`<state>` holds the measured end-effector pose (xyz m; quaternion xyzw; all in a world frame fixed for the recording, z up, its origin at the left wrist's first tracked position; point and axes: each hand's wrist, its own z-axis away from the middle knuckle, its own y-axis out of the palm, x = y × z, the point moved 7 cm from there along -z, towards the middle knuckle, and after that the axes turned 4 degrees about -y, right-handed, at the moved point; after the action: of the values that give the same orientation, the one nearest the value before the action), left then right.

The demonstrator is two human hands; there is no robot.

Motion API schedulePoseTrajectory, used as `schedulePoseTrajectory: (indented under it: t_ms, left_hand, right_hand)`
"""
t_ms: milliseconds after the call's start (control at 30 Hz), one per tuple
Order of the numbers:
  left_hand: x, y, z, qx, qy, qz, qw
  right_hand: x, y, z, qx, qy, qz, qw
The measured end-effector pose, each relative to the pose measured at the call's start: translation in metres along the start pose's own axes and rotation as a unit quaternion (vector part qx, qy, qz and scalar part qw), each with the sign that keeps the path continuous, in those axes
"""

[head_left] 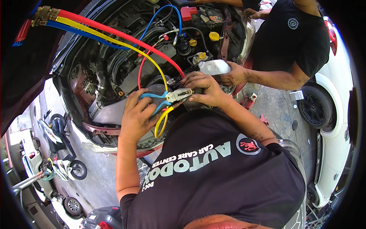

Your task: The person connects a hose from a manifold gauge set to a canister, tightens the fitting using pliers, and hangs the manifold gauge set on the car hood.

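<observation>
My left hand (pixel 135 110) grips pliers (pixel 173 95) by their blue handles, with the metal jaws pointing right, at a fitting on a yellow hose (pixel 161 128). My right hand (pixel 202 87) is closed round that fitting beside the jaws; exactly what its fingers press on is partly hidden. The yellow hose hangs in a loop below the pliers. Red, yellow and blue hoses (pixel 114 36) run from a brass gauge fitting (pixel 44 16) at upper left across the open engine bay (pixel 108 108).
At upper right a co-worker (pixel 289 42) in a dark shirt holds a white bottle (pixel 213 67) over the engine. A white car (pixel 329 160) stands on the right, with a red metal tool (pixel 248 101) on the ground nearby. Motorbikes (pixel 61 145) and more vehicles stand at left.
</observation>
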<state>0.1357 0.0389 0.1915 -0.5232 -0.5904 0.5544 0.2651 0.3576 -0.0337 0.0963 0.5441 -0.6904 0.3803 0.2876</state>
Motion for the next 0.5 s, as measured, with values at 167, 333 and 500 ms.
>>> schedulePoseTrajectory:
  t_ms: [167, 333, 500]
  left_hand:
    - [0.005, -0.001, -0.010, 0.027, 0.030, -0.026, 0.999]
    - [0.011, 0.001, -0.018, 0.054, 0.061, -0.043, 0.996]
    - [0.026, -0.001, -0.020, -0.024, 0.075, 0.006, 0.997]
  right_hand:
    - [0.000, 0.000, 0.000, 0.009, -0.002, 0.001, 1.000]
    - [0.002, 0.000, -0.002, 0.017, 0.001, -0.005, 1.000]
    - [0.002, 0.000, -0.002, 0.017, 0.001, -0.014, 1.000]
